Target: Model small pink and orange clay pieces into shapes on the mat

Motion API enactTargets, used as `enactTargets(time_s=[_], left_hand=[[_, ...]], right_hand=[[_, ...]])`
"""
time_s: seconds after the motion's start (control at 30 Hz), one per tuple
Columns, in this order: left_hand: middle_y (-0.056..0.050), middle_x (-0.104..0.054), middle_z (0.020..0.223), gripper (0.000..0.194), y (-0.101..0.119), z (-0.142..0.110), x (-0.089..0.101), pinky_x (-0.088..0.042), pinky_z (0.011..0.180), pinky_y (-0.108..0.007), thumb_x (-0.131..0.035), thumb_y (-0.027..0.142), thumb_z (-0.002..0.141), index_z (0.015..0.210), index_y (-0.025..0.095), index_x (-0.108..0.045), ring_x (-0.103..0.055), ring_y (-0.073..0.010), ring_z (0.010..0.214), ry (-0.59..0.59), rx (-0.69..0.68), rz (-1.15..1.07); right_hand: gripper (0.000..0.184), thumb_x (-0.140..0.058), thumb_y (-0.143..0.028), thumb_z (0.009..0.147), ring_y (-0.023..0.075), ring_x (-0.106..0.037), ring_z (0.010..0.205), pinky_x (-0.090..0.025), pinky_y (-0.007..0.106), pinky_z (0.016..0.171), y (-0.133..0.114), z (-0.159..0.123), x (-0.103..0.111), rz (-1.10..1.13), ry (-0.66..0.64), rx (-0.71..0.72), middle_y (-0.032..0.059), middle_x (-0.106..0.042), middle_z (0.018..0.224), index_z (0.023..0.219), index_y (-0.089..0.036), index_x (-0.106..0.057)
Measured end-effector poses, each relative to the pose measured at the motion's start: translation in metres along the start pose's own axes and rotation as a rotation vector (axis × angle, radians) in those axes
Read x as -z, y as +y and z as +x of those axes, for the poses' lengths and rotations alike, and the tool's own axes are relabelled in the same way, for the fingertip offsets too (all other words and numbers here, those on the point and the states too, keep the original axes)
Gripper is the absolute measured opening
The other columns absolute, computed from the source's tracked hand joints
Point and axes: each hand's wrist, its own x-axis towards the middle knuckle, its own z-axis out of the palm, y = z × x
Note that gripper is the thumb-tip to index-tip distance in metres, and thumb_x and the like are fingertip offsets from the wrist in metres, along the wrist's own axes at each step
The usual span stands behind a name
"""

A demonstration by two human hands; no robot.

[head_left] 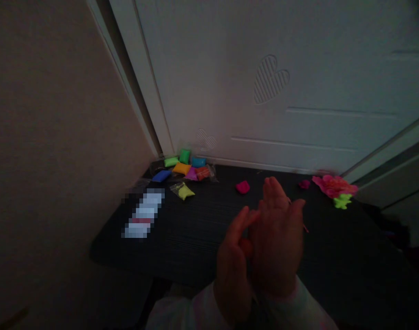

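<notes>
A small orange-red ball of modelling clay (246, 248) sits between my two palms, near the front of the dark table. My left hand (234, 268) presses on it from the left, with its fingers pointing up and slightly bent. On the other side, my right hand (277, 240) holds its palm against the ball, its fingers stretched out and its thumb apart. Part of the ball is covered by the hands. Just beyond them lies a dark pink lump of clay (243, 187). A thin pinkish stick or strip (306, 228) shows partly behind my right hand.
Several coloured clay packets, among them a blue one (161, 176) and a yellow one (185, 191), lie at the table's back left. A blurred white sheet (149, 206) is nearer. A pink clay shape (335, 185), a lime-green piece (342, 200) and a purple lump (304, 184) lie right.
</notes>
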Motion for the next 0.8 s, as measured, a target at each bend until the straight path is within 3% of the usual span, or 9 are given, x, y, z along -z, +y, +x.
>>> enactTargets(time_s=[0.1, 0.17, 0.27, 0.33, 0.4, 0.5, 0.63, 0.73, 0.8], left_hand=[[-0.004, -0.064, 0.087, 0.031, 0.003, 0.004, -0.004, -0.045, 0.075, -0.031, -0.045, 0.037, 0.077, 0.104, 0.022, -0.052, -0.058, -0.0165, 0.079, 0.133, 0.016, 0.023], [-0.003, -0.065, 0.083, 0.029, 0.006, 0.007, -0.004, -0.046, 0.067, -0.027, -0.043, 0.033, 0.079, 0.106, 0.023, -0.050, -0.059, -0.0131, 0.068, 0.153, 0.032, -0.054], [-0.002, -0.061, 0.100, 0.032, 0.009, 0.008, -0.003, -0.044, 0.077, -0.028, -0.044, 0.027, 0.079, 0.111, 0.028, -0.046, -0.058, -0.0135, 0.084, -0.005, 0.091, -0.136], [0.000, -0.054, 0.114, 0.036, 0.012, 0.007, -0.002, -0.037, 0.089, -0.030, -0.046, 0.026, 0.078, 0.114, 0.032, -0.045, -0.048, -0.0159, 0.105, -0.173, 0.149, -0.122], [0.002, -0.045, 0.124, 0.038, 0.016, 0.008, -0.001, -0.027, 0.097, -0.032, -0.042, 0.035, 0.080, 0.118, 0.035, -0.040, -0.035, -0.0174, 0.118, -0.258, 0.150, -0.091], [0.007, -0.028, 0.135, 0.051, 0.024, 0.013, -0.004, -0.015, 0.103, -0.033, -0.023, 0.056, 0.077, 0.124, 0.038, -0.028, -0.018, -0.0170, 0.125, -0.282, 0.042, -0.087], [0.011, -0.016, 0.138, 0.065, 0.031, 0.018, -0.008, -0.012, 0.103, -0.034, -0.010, 0.067, 0.068, 0.126, 0.039, -0.020, -0.008, -0.0178, 0.127, -0.293, -0.074, -0.077], [0.010, -0.015, 0.138, 0.069, 0.031, 0.017, -0.007, -0.012, 0.103, -0.036, -0.010, 0.069, 0.066, 0.128, 0.038, -0.015, -0.006, -0.0195, 0.127, -0.312, -0.108, -0.039], [0.013, -0.012, 0.138, 0.071, 0.031, 0.017, -0.004, -0.011, 0.104, -0.035, -0.016, 0.071, 0.064, 0.127, 0.040, -0.012, -0.003, -0.0185, 0.127, -0.367, -0.049, -0.003]], right_hand=[[0.053, 0.010, -0.029, 0.084, 0.0168, -0.026, 0.122, -0.036, 0.039, 0.090, -0.007, -0.003, 0.000, 0.270, 0.003, -0.199, 0.0052, -0.023, 0.136, 0.132, -0.020, -0.010], [0.055, 0.012, -0.029, 0.083, 0.0170, -0.024, 0.123, -0.034, 0.040, 0.092, -0.009, 0.000, 0.003, 0.351, 0.036, -0.254, 0.0065, -0.023, 0.136, 0.130, -0.018, -0.014], [0.056, 0.012, -0.029, 0.083, 0.0168, -0.014, 0.125, -0.025, 0.043, 0.098, -0.009, 0.009, 0.007, 0.340, 0.159, -0.224, 0.0063, -0.021, 0.137, 0.129, -0.017, -0.016], [0.055, 0.011, -0.030, 0.083, 0.0164, -0.012, 0.126, -0.021, 0.044, 0.100, -0.009, 0.013, 0.008, 0.323, 0.200, -0.202, 0.0050, -0.019, 0.137, 0.128, -0.017, -0.017], [0.054, 0.009, -0.032, 0.084, 0.0163, -0.012, 0.126, -0.019, 0.045, 0.101, -0.010, 0.011, 0.006, 0.331, 0.167, -0.201, 0.0036, -0.018, 0.138, 0.129, -0.018, -0.017], [0.056, 0.013, -0.034, 0.083, 0.0173, -0.012, 0.126, -0.022, 0.046, 0.099, -0.013, -0.005, 0.001, 0.330, 0.079, -0.176, 0.0019, -0.014, 0.139, 0.130, -0.020, -0.013], [0.059, 0.019, -0.036, 0.080, 0.0209, -0.014, 0.125, -0.036, 0.046, 0.089, -0.019, -0.024, -0.002, 0.318, -0.056, -0.165, 0.0008, -0.012, 0.139, 0.132, -0.023, -0.006], [0.060, 0.018, -0.043, 0.078, 0.0200, -0.007, 0.126, -0.030, 0.049, 0.093, -0.020, -0.023, 0.001, 0.468, -0.117, -0.233, -0.0057, -0.009, 0.139, 0.131, -0.029, -0.005], [0.057, 0.018, -0.043, 0.078, 0.0161, -0.001, 0.127, -0.023, 0.048, 0.098, -0.021, -0.021, 0.001, 0.556, -0.144, -0.274, -0.0102, -0.003, 0.139, 0.130, -0.033, -0.002]])
